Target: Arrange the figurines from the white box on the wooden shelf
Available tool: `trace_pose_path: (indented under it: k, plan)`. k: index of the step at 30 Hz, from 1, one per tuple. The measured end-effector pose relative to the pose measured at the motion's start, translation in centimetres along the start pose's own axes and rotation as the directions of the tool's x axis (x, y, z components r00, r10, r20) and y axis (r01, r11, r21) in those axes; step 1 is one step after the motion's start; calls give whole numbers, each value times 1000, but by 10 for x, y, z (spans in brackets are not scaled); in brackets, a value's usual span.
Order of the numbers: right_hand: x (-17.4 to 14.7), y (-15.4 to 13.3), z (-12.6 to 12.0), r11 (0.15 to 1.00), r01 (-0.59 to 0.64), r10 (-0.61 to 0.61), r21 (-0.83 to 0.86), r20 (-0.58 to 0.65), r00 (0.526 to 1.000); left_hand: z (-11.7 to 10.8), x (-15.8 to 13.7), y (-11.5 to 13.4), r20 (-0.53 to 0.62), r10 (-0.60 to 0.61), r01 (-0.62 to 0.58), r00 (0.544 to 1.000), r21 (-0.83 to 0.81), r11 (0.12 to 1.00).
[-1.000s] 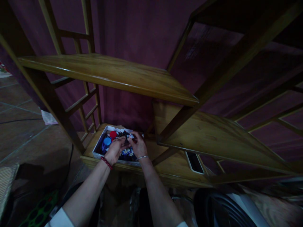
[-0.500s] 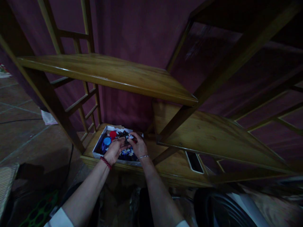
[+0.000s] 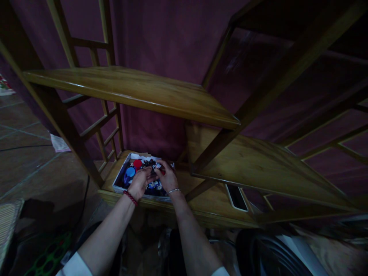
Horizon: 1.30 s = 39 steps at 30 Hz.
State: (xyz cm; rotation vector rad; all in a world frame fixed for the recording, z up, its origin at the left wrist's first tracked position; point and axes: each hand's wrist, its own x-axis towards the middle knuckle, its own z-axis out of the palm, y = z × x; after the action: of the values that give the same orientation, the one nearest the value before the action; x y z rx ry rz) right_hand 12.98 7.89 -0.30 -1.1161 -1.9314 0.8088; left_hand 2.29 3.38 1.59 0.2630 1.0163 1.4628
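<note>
A shallow white-walled box (image 3: 117,186) sits on the low wooden shelf, filled with small mixed things. Over its middle, my left hand (image 3: 140,182) is turned palm up with fingers curled around something dark that I cannot make out. My right hand (image 3: 168,176) comes in from the right, thumb and fingertips pinching a small pale thing (image 3: 158,166) close to the left fingers. In the box lie a red round lid (image 3: 137,164), a blue round lid (image 3: 130,172), several dark pieces, and blue-and-white flower-like pieces (image 3: 155,185) below the hands.
A wooden upper shelf (image 3: 132,86) overhangs the box, and a slanting post (image 3: 212,149) stands to the right. A phone-like dark object with a pale rim (image 3: 236,197) lies on the low shelf. A purple curtain (image 3: 155,42) hangs behind.
Both hands stay over the box in nearly the same pose. The view has shifted very slightly; nothing else visibly differs.
</note>
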Motion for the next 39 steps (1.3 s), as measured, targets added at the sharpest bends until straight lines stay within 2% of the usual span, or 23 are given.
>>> trace_pose_path:
  k: [11,15,17,20,27,36,39]
  plan:
    - [-4,-10,1,998,-25,24,-53,-15,1000,-5,7,-4,-11,4,-4,1000,-31,999]
    - [-11,-21,3,992,18,-25,-121,-55,998,-5,2,-9,-20,41,-43,999,-60,997]
    - [-15,-25,3,993,2,-10,-122,-72,997,-4,-4,-9,0,35,-35,999,-61,998]
    - [-21,-31,2,995,-24,16,-96,-86,996,-4,-14,-8,-10,-12,12,1000,-54,998]
    - [-40,-54,-16,1000,-16,15,-25,-46,999,0,-53,3,-37,-23,22,999,-47,999]
    - [-76,-103,-44,997,18,-19,80,8,1000,6,-108,21,77,57,-62,995,63,996]
    - [-87,-118,-56,992,64,-66,113,19,998,11,-127,24,118,83,-91,990,67,994]
